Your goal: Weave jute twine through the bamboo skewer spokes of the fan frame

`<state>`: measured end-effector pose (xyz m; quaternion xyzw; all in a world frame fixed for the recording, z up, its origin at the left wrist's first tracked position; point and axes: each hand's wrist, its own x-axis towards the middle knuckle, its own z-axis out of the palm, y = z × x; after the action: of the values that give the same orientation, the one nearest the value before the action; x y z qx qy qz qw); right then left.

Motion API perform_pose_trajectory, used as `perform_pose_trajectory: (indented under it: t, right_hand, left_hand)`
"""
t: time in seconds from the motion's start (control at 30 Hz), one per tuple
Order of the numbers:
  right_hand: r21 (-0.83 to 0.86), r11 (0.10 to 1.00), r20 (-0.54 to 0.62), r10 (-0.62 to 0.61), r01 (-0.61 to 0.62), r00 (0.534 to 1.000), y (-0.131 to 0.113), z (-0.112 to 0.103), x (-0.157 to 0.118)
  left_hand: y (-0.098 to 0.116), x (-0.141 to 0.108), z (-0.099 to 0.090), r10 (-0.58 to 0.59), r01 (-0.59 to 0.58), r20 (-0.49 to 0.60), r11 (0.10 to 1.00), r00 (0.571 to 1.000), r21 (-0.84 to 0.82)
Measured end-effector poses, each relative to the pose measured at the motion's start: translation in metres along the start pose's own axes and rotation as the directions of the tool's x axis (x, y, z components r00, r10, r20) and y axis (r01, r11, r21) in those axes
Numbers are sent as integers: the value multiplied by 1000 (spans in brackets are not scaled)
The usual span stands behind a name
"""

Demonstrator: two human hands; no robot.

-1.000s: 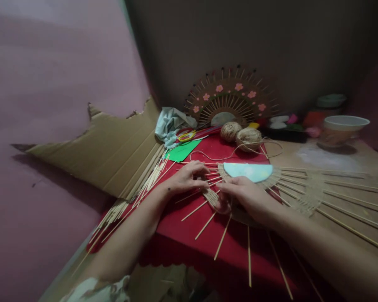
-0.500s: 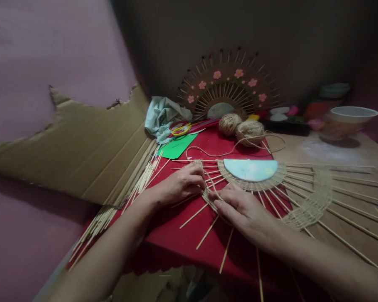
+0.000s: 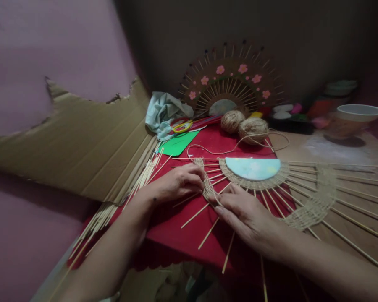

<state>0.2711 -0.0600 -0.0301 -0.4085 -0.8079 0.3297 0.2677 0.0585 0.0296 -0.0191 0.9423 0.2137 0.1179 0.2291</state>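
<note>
A half-round fan of thin sticks with a pale blue centre [image 3: 253, 167] lies on the red cloth, a woven twine band [image 3: 316, 209] running across its sticks. My left hand [image 3: 184, 182] has its fingers curled at the left end of that band, over the sticks; what its fingertips grip is hidden. On the other side of the same spot, my right hand [image 3: 242, 212] pinches the twine [image 3: 212, 188] with thumb and fingers against the weave. From there the twine loops back toward two twine balls [image 3: 253, 129].
Loose sticks [image 3: 145, 174] lie at left beside leaning cardboard [image 3: 91, 155]. Behind are a green sheet [image 3: 179, 144], yellow-handled scissors [image 3: 182, 126], a crumpled cloth [image 3: 166, 111] and a flowered fan [image 3: 220, 90]. A plastic tub [image 3: 349, 121] stands at right.
Both hands stay at the left part of the woven band, with small finger shifts. The whole view has moved slightly.
</note>
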Motion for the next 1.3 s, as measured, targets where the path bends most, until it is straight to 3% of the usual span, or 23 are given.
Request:
perform_pose_trajectory:
  t: [0.2, 0.27, 0.4, 0.7, 0.87, 0.93, 1.0, 1.1, 1.2, 1.3]
  right_hand:
    - [45, 992, 48, 114, -116, 992, -11, -2, 0]
    - [116, 977, 33, 174, -177, 984, -11, -1, -2]
    - [342, 897, -30, 310, -282, 950, -8, 2, -8]
    - [514, 779, -38, 438, -358, 898, -17, 4, -23]
    - [532, 764, -39, 454, -366, 890, -20, 8, -30]
    - [520, 768, -40, 460, -375, 887, -19, 9, -32]
    - [520, 766, -39, 463, -378, 885, -18, 11, -35]
    - [534, 756, -30, 465, -379, 885, -16, 13, -38]
    - [549, 747, -34, 467, -374, 884, -16, 14, -39]
    - [595, 718, -31, 469, -361, 883, -17, 15, -40]
  left_hand:
    - [3, -3, -1, 21, -21, -8, 1000, 1000, 13]
    - [4, -3, -1, 17, -17, 2, 1000, 1000, 22]
    - [7, -4, 2, 17, -18, -83, 1000, 996, -14]
    - [10, -6, 14, 38, -41, -58, 998, 998, -52]
    - [9, -6, 16, 38, -41, -63, 997, 997, -59]
    - [9, -6, 17, 20, -28, -113, 997, 993, -68]
    - [8, -6, 16, -40, 24, -211, 997, 977, -78]
    - [9, -9, 11, -197, 168, -370, 980, 908, -108]
    - [14, -12, 5, -280, 227, -421, 959, 863, -172]
    - [22, -12, 1, -203, 130, -291, 959, 935, -252]
